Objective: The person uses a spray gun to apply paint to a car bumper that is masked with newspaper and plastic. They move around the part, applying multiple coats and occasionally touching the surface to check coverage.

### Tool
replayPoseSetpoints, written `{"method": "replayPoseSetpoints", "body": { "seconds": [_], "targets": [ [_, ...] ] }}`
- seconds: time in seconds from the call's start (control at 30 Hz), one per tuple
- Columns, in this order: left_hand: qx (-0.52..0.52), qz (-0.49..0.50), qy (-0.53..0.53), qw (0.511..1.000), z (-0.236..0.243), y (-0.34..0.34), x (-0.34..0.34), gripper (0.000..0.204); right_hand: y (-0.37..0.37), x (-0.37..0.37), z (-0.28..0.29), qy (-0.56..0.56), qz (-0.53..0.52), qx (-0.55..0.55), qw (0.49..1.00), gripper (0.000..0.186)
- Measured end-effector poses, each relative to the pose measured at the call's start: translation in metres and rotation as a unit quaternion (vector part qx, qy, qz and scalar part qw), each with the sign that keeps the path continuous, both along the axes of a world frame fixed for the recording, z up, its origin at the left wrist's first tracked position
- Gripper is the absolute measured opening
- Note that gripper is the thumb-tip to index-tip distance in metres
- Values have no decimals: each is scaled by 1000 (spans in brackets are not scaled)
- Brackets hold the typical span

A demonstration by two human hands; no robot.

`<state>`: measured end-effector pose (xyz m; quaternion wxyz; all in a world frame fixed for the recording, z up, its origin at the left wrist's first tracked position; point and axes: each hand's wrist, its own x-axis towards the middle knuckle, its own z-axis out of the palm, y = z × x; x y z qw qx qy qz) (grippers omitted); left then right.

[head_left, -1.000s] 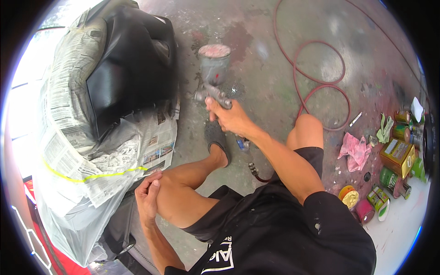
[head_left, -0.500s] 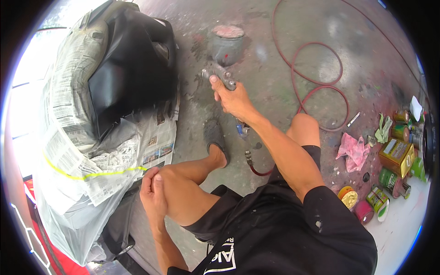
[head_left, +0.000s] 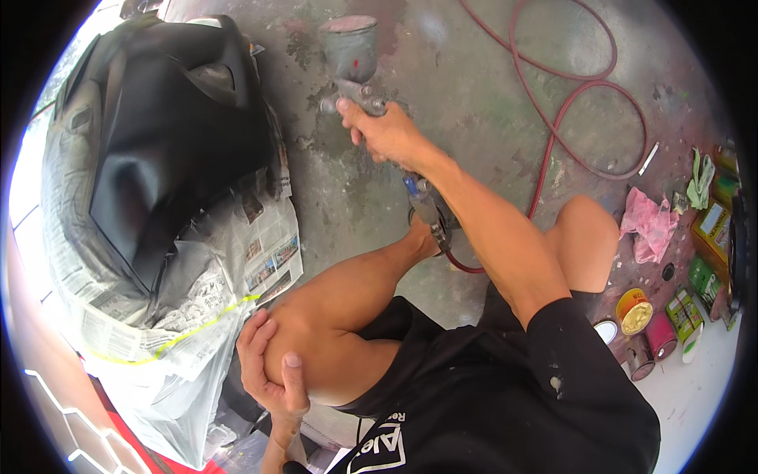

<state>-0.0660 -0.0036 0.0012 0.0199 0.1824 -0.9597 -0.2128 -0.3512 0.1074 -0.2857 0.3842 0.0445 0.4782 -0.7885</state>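
One spray gun (head_left: 353,75) raised higher in right hand (head_left: 388,134), left hand (head_left: 264,367) still on knee.

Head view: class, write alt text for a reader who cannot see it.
A crouching person's right hand grips a spray gun beside a black panel masked with newspaper. The left hand rests on the knee; a red hose loops on the concrete floor.
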Motion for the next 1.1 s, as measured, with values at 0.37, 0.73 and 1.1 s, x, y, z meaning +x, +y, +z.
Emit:
{"method": "replayPoseSetpoints", "body": {
  "seconds": [0.37,0.73,1.1],
  "targets": [
    [-12,26,-14,1000,-6,-20,0,53,-10,8,-11,-9,87,-12,996,60],
    [-29,39,-15,999,-5,-18,10,53,-25,-110,0,66,-59,-17,996,58],
    [-1,33,-6,999,-6,-24,-3,52,-8,-61,-3,51,116,35,991,70]
  ]
}}
